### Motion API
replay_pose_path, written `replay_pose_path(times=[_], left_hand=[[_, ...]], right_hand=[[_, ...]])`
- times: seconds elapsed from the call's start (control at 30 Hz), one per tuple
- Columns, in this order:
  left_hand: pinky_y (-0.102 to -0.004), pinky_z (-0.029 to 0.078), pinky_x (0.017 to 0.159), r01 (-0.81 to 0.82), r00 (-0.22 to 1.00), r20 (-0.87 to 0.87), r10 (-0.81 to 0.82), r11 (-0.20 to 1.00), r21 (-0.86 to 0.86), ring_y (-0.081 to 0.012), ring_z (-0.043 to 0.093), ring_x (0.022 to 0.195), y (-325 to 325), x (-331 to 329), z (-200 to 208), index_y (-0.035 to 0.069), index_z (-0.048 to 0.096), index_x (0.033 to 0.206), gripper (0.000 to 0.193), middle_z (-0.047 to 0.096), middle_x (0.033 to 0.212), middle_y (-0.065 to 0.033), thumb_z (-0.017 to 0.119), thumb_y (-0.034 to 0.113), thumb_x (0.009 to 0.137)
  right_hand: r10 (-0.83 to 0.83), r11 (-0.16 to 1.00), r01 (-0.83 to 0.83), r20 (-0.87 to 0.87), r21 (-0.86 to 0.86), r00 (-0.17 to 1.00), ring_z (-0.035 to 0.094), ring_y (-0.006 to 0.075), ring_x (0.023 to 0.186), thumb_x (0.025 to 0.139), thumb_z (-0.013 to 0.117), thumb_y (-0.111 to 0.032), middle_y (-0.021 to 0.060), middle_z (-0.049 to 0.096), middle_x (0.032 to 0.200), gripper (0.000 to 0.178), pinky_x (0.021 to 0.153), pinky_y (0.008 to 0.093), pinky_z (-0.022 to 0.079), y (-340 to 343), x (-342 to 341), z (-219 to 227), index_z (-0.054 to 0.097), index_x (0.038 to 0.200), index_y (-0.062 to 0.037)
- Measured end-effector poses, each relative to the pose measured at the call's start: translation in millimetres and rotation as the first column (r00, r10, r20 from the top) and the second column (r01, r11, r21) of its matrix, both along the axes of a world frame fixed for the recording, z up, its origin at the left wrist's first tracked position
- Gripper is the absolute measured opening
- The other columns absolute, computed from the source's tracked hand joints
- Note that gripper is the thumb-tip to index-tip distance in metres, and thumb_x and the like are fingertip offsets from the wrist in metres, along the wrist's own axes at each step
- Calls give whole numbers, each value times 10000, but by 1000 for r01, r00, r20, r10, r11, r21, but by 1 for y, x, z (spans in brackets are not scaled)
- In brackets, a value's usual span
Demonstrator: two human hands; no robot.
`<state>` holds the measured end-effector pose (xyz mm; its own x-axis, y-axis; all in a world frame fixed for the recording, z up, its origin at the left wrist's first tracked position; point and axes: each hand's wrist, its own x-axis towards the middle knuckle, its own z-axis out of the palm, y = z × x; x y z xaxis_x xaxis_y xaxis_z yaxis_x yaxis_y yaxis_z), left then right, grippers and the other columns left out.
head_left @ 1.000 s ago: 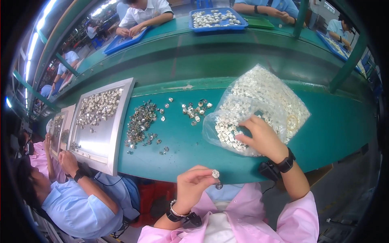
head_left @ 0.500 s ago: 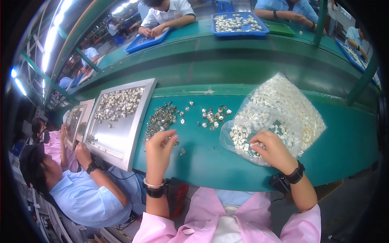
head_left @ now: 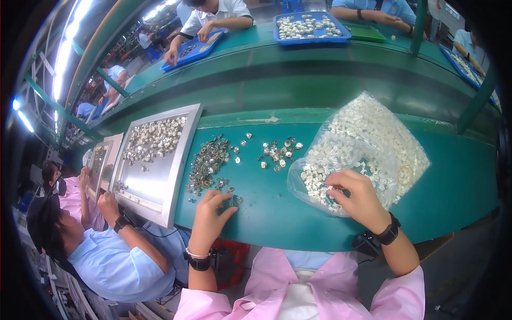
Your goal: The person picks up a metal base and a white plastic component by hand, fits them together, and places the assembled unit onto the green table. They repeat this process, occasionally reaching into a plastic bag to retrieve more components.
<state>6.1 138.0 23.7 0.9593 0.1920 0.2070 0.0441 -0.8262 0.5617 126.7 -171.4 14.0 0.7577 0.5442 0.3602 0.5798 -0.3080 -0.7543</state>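
My left hand (head_left: 210,214) is low over the green table, thumb and fingers apart around a few small metal parts (head_left: 238,200). Just beyond it spreads a heap of small round metal parts (head_left: 209,162). At the mouth of a clear plastic bag (head_left: 413,146), my right hand (head_left: 356,193) has curled fingers, with thumb and forefinger closed on a small white part (head_left: 329,188). Many loose white parts (head_left: 312,178) lie in the bag's opening around the fingertips. Between heap and bag sits a small group of metal-and-white pieces (head_left: 280,153).
A metal-framed tray (head_left: 169,200) with similar pieces stands at the left, beside a co-worker in a blue shirt (head_left: 120,258). Across the raised green ledge (head_left: 298,72) are blue trays (head_left: 312,39), a green tray (head_left: 365,33) and other workers. A black device (head_left: 367,244) hangs by my right wrist.
My left hand has come down and nearer to me, toward the loose metal parts by the heap's near end. My right hand has shifted slightly left within the bag's mouth.
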Motion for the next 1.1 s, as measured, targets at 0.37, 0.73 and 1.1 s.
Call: replay_pose_path(times=[0.37, 0.73, 1.1], left_hand=[[-236, 499, 685, -212, 977, -154, 147, 735, -645, -127, 623, 774, -14, -10, -10, -30, 607, 923, 186, 641, 928, -92, 693, -42, 759], [-262, 522, 767, -48, 998, -54, -28, 186, -981, -161, 649, 835, -100, -4, -19, -47, 591, 969, 193, 650, 950, -146, 645, -82, 787], [-270, 530, 801, 30, 981, -33, -192, 317, -948, -201, 650, 916, -129, -3, -9, -72, 582, 1080, 264, 641, 1021, -162, 631, -67, 820]], right_hand=[[161, 966, -79, -335, 246, 928, 606, 163, 871, 782, 624, 68, 95, 610, 965, 181, 715, 252, 502, 4, -8, 11, 656, 949, 7], [290, 926, -132, -439, 354, 851, 584, 141, 907, 790, 639, 66, 87, 587, 994, 206, 755, 240, 493, 2, -16, 19, 664, 987, 10], [300, 940, -194, -404, 282, 864, 606, 128, 820, 774, 686, 17, 84, 617, 910, 193, 680, 227, 511, 6, -24, 17, 663, 965, 7]])
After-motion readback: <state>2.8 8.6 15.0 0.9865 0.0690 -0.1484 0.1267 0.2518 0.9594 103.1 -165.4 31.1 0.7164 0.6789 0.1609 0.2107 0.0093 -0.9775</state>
